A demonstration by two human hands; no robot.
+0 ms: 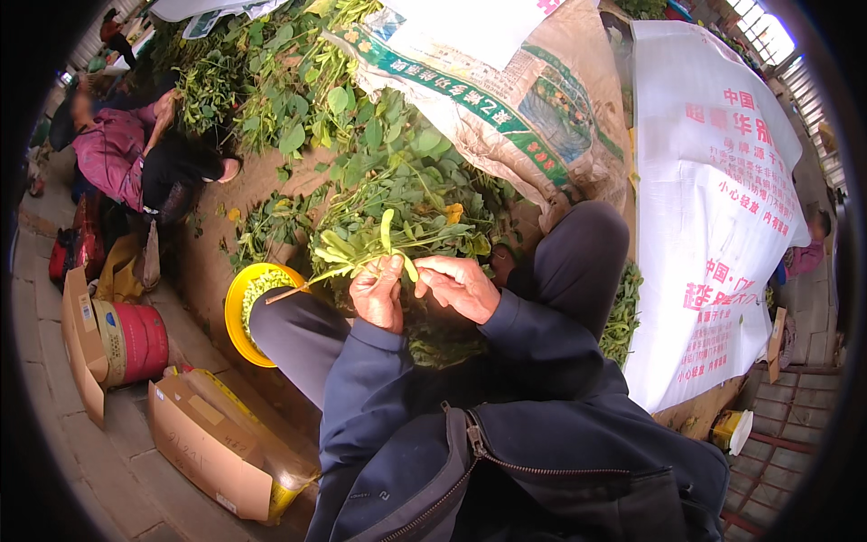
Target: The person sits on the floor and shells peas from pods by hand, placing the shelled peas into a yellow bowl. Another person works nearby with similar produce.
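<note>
My left hand (379, 291) is closed on a cut soybean stem that bears several green pods (339, 251). The stem's bare brown end (288, 295) sticks out to the left, above my knee. My right hand (460, 288) is just right of it, thumb and fingertips close together beside a green pod (410, 267); whether they grip the pod cannot be told. At my left knee stands a yellow bucket (234, 318) holding shelled green beans (261, 288), partly hidden by the knee. Leafy bean plants (406, 196) lie in a heap right beyond my hands.
A printed woven sack (467, 101) covers part of the plant heap. White printed sheeting (704, 203) lies at the right. Cardboard boxes (203, 440) and a red-and-tan round container (135, 343) stand at the left. Another person (115, 156) sits at the upper left, a hand at the plants.
</note>
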